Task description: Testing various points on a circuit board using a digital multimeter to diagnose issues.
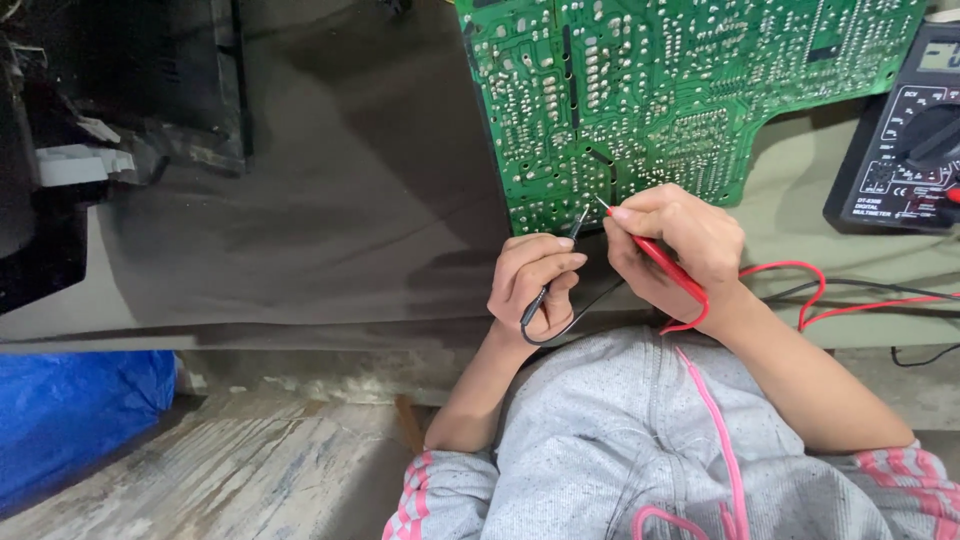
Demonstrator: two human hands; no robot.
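Two probes meet the lower edge of a green circuit board (650,90), which lies solder side up just beyond both hands, thick with silver joints and pale printed markings, its bottom outline cut in steps. The left hand (530,285) curls round a black probe (560,260), thumb and forefinger pinching it like a pen, its metal tip touching the board's lower edge. The right hand (675,250) pinches a red probe (655,255) the same way, its tip resting on the board just beside the black one. Red and black leads (850,300) trail from the right wrist across the pale desk (800,200) toward a black multimeter (905,150) well to the right, whose body is cut off by the frame edge. Left of the left hand a wide dark sheet (330,200) lies open and flat. Beyond it, at the far left, sits a dark bulky housing (100,130), hard to make out. The board's top runs out of view.
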